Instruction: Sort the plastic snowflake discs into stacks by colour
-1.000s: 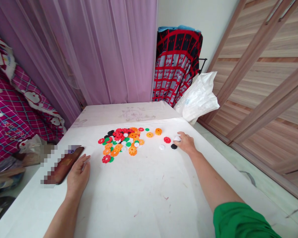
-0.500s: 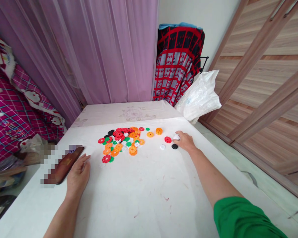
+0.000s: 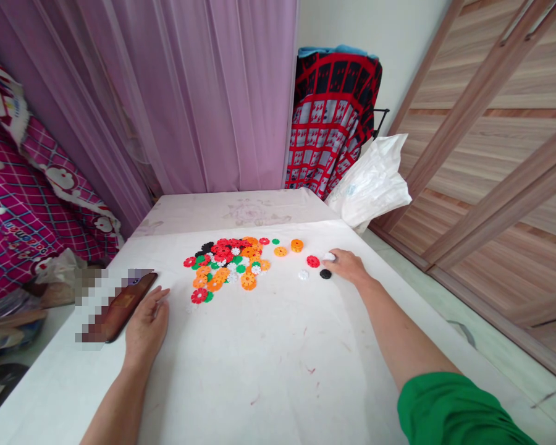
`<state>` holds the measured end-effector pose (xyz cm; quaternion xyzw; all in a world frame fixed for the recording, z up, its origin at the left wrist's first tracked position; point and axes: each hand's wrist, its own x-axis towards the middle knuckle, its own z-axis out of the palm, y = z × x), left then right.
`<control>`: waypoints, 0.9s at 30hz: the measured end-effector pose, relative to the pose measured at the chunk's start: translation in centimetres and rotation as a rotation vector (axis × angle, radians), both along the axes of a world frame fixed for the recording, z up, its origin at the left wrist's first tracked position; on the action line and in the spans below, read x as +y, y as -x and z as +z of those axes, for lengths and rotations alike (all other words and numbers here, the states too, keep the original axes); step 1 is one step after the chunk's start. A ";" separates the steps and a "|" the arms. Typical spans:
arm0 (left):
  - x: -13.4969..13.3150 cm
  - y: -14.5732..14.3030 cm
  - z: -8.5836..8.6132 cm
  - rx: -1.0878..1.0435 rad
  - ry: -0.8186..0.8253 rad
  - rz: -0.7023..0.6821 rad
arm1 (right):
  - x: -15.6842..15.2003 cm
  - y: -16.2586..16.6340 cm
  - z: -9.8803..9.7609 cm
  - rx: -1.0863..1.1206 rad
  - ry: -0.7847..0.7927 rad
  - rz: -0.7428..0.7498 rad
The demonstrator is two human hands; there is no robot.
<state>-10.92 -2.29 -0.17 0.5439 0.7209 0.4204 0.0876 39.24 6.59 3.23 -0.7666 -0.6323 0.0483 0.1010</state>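
Fingers of the right hand (image 3: 346,267) pinch a white, round, notched plastic disc (image 3: 328,256) at far right on the white-covered table (image 3: 259,352), probably edge-on cause it's so flat, while the left hand (image 3: 146,322) just rests nearer left, fingers loosely spread.

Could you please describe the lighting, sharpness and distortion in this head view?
Head view: soft light, a faint shadow beside the left forearm; head view: wide-angle stretch seems to tilt the brown wood-grain wardrobe; head view: coarse blocks mask part of the flat reddish-brown phone-like object; head view: small coloured plastic flower-shaped discs lack fine detail.
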 end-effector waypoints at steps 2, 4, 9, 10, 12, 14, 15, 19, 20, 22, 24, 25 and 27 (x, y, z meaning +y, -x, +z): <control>0.0 0.0 0.0 0.002 0.012 0.000 | 0.0 0.0 0.1 0.002 0.025 0.007; 0.0 0.0 0.1 0.002 0.021 0.004 | 0.1 0.1 0.2 -0.011 0.042 0.008; -0.1 -0.2 0.3 -0.006 0.000 0.004 | 0.3 0.3 0.3 -0.055 0.050 0.008; -0.1 -0.3 0.2 -0.007 -0.004 0.004 | 0.3 0.3 0.3 -0.057 0.051 0.009; 0.0 -0.3 0.2 -0.006 -0.010 0.004 | 0.4 0.3 0.4 -0.057 0.054 0.010; 0.0 -0.3 0.1 -0.003 -0.012 0.001 | 0.4 0.2 0.3 -0.049 0.053 0.010; 0.0 -0.2 0.1 -0.004 -0.012 -0.001 | 0.4 0.2 0.2 -0.040 0.051 0.006; 0.0 -0.1 -0.1 -0.016 -0.003 -0.001 | 0.2 -0.3 -0.1 0.057 0.025 -0.032; 0.1 0.0 -0.2 -0.019 -0.003 -0.001 | 0.0 -0.4 -0.2 0.090 -0.003 -0.045; 0.1 0.0 -0.3 -0.021 -0.001 -0.005 | -0.7 -0.4 -0.3 0.136 -0.128 -0.072; 0.2 0.0 -0.2 -0.018 0.003 -0.008 | -1.7 0.1 -0.4 0.138 -0.316 -0.067; 0.2 0.0 -0.2 -0.016 0.006 -0.008 | -2.3 0.6 -0.4 0.129 -0.404 -0.038; 0.2 0.0 -0.1 -0.012 0.009 -0.005 | -3.4 2.3 -0.6 0.125 -0.522 0.062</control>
